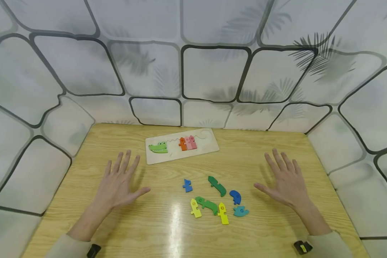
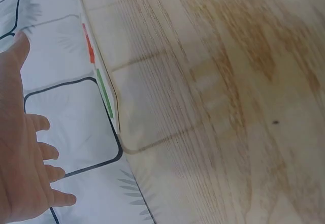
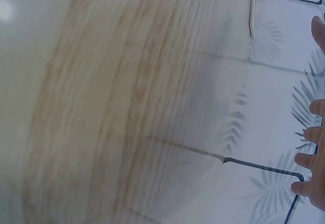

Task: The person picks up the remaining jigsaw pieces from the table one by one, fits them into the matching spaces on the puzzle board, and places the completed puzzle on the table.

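Note:
My left hand (image 1: 117,188) is spread with straight fingers left of the loose puzzle pieces, holding nothing. My right hand (image 1: 287,182) is spread the same way on their right side. At the back lies a pale puzzle board (image 1: 208,146), bearing a green crocodile head (image 1: 158,147), an orange piece (image 1: 182,144) and pink pieces (image 1: 191,142). Between the hands are a small blue piece (image 1: 187,186), a dark green piece (image 1: 217,186), a dark blue piece (image 1: 235,197), a teal piece (image 1: 240,211), a green piece (image 1: 208,204) and two yellow pieces (image 1: 223,214).
The wooden table (image 1: 132,229) carries everything. White walls (image 1: 213,71) with a dark stone-outline and leaf pattern enclose its back and sides. Dark bands (image 1: 93,251) show at both sleeves.

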`<state>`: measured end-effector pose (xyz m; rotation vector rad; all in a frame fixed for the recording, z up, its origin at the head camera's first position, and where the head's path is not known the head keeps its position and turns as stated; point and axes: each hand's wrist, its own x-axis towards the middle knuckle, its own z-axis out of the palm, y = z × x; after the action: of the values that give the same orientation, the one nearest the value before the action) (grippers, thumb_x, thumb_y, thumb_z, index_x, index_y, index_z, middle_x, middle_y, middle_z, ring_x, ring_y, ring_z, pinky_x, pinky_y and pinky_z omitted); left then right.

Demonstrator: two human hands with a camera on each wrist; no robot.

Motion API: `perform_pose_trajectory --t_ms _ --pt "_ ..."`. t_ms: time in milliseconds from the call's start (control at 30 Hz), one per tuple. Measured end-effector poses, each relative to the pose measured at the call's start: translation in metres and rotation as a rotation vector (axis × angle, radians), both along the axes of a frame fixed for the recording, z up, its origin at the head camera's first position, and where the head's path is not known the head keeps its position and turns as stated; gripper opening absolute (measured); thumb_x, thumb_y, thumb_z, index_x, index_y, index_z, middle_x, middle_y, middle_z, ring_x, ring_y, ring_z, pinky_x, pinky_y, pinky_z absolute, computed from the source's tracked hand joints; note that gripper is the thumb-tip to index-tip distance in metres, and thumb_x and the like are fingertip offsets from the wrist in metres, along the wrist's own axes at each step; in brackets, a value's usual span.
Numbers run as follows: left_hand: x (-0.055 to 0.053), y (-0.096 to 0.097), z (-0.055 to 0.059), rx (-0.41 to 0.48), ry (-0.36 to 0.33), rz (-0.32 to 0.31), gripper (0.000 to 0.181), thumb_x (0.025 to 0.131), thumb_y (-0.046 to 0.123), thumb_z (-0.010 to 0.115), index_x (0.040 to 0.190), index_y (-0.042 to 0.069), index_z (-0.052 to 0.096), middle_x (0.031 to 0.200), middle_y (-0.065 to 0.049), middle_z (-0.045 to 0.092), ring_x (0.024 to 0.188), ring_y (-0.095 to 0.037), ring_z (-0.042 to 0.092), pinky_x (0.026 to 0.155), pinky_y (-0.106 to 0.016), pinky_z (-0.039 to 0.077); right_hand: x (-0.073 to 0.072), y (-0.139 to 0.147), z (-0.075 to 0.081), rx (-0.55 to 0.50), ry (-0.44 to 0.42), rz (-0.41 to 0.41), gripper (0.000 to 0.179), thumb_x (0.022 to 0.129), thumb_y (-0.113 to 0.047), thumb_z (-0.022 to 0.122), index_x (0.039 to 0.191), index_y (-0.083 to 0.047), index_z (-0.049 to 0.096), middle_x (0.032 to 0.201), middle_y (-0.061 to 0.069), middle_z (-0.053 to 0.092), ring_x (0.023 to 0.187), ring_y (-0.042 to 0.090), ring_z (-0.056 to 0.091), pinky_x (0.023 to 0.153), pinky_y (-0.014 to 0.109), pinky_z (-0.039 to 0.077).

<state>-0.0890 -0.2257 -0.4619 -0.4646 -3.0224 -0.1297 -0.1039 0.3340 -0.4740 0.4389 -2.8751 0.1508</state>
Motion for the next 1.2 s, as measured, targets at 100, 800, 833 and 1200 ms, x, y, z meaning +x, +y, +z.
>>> perform_pose_trajectory --t_ms 100,800,833,1200 --pt "-0.001 0.000 0.000 0.002 -0.005 0.002 0.113 0.086 0.081 0.060 0.167 0.008 0.030 0.175 -0.027 0.019 0.161 -0.050 0.021 0.126 -0.075 0.020 -0.002 -0.002 -0.001 -0.003 -0.002 0.003 0.114 0.082 -0.078 0.069 0.170 -0.021 0.024 0.178 0.013 0.020 0.155 0.050 0.032 0.119 0.075 0.025" --pt "-0.007 0.000 -0.008 -0.010 -0.014 0.005 0.110 0.088 0.080 0.059 0.167 0.008 0.029 0.174 -0.026 0.021 0.161 -0.049 0.024 0.126 -0.073 0.023 -0.020 -0.028 -0.011 0.057 -0.004 0.091 0.111 0.082 -0.080 0.067 0.168 -0.019 0.031 0.174 0.018 0.031 0.157 0.047 0.031 0.123 0.070 0.026" --pt "-0.008 0.000 -0.008 -0.010 -0.015 0.005 0.110 0.088 0.079 0.059 0.167 0.008 0.030 0.174 -0.026 0.021 0.161 -0.049 0.024 0.126 -0.073 0.023 -0.021 -0.030 -0.012 0.057 -0.005 0.097 0.111 0.082 -0.080 0.066 0.168 -0.019 0.031 0.174 0.018 0.031 0.157 0.047 0.031 0.124 0.069 0.026" --pt "-0.016 0.000 -0.012 -0.011 -0.032 -0.002 0.108 0.090 0.077 0.060 0.166 0.007 0.031 0.174 -0.026 0.022 0.160 -0.049 0.026 0.125 -0.073 0.024 -0.034 -0.048 -0.011 0.085 -0.046 0.142 0.107 0.085 -0.078 0.066 0.167 -0.017 0.034 0.174 0.016 0.030 0.157 0.045 0.034 0.125 0.067 0.028"
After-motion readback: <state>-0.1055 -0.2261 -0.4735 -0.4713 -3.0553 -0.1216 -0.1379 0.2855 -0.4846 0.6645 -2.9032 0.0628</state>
